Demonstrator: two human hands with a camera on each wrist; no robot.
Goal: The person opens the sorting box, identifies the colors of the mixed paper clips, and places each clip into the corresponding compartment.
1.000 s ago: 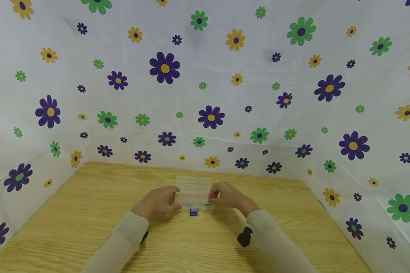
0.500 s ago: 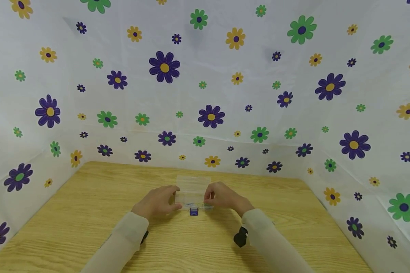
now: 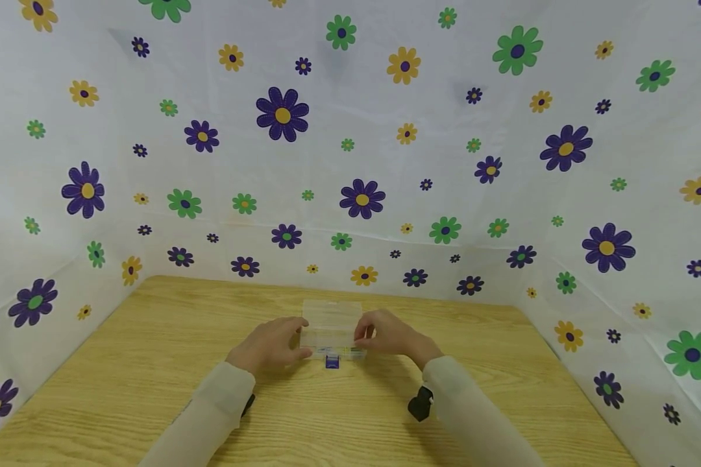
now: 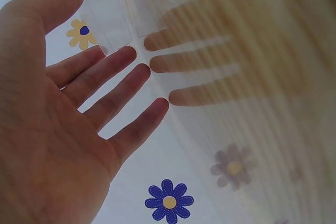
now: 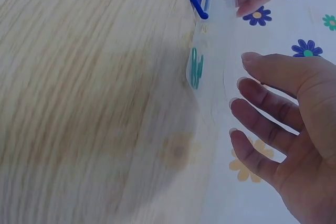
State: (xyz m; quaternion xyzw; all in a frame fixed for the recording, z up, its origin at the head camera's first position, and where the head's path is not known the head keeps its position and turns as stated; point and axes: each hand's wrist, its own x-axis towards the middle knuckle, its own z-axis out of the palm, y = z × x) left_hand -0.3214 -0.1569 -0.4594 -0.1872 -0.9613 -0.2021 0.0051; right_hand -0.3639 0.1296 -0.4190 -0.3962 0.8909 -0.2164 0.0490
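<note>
A clear plastic box (image 3: 321, 353) stands at the middle of the table, its see-through lid (image 3: 330, 322) raised at the back. A blue latch (image 3: 332, 362) hangs at its front. My left hand (image 3: 270, 344) is at the box's left end; in the left wrist view its fingers are straight, with fingertips near the clear plastic. My right hand (image 3: 390, 334) hovers at the box's right end, thumb and fingers bent loosely. Nothing shows between them in the right wrist view. Green paper clips (image 5: 196, 69) lie in the right-hand compartment. Small yellowish pieces (image 5: 204, 28) sit beside them, too blurred to name.
A wooden table (image 3: 152, 363) spreads around the box. White cloth (image 3: 222, 162) printed with flowers walls in the back and both sides. Each wrist wears a black device (image 3: 420, 403) under its sleeve.
My right hand shifted left over the box, then came back right to its right end. The left hand and the box have stayed in place.
</note>
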